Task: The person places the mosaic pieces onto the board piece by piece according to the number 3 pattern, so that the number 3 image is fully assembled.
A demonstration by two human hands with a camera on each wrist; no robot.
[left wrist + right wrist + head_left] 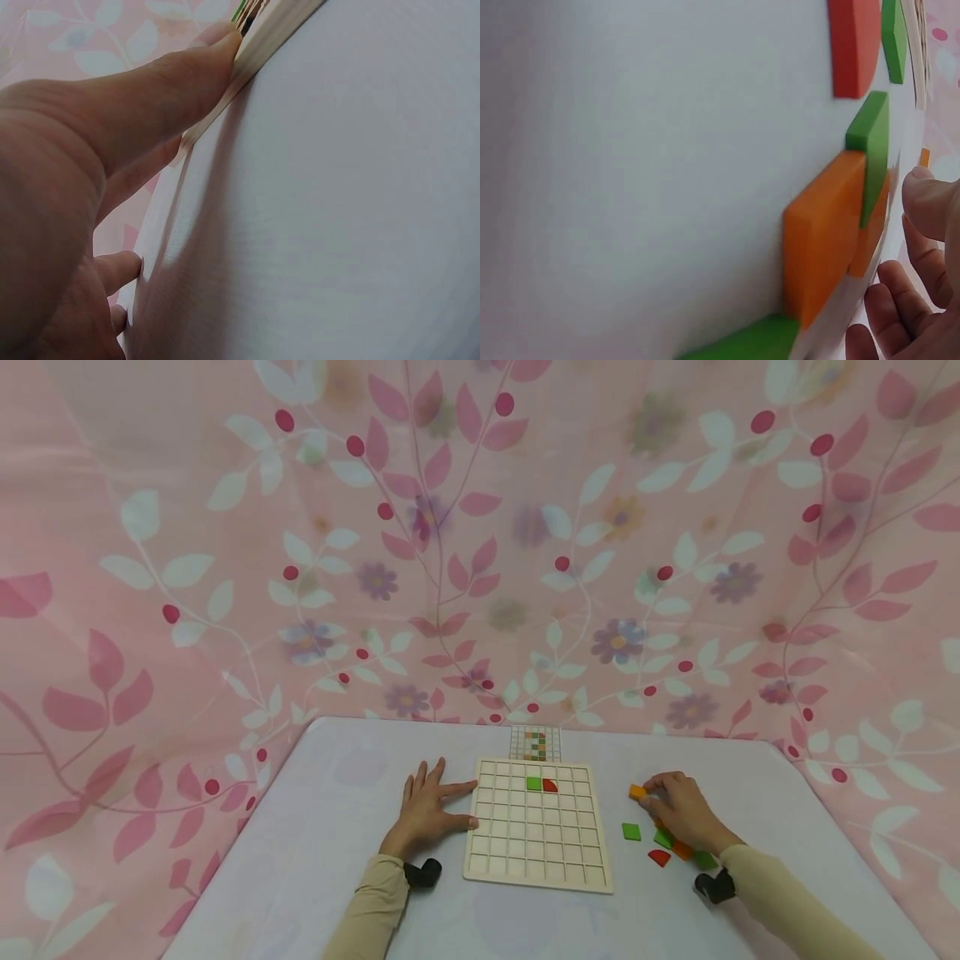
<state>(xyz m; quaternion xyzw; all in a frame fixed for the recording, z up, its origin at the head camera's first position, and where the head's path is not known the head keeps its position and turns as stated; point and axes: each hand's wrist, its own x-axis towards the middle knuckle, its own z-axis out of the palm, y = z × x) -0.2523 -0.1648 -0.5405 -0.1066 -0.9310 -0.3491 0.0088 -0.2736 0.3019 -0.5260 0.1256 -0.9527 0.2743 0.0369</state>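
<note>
A square wooden grid board (536, 843) lies on the table, with a green square tile (533, 783) and a red quarter-round tile (550, 786) side by side in its upper rows. My left hand (426, 810) rests at the board's left edge, thumb and forefinger spread against it. To the right of the board, my right hand (684, 810) pinches an orange square tile (637, 792) between thumb and forefinger. Under and beside that hand lie loose tiles, among them a green one (632, 832), a red quarter-round (659, 857) and an orange one (821, 232).
A small printed pattern card (536, 743) with coloured cells lies behind the board's far edge. White cloth covers the table (337, 827). A pink floral curtain (480, 543) hangs behind it. Each wrist carries a small black camera (423, 873).
</note>
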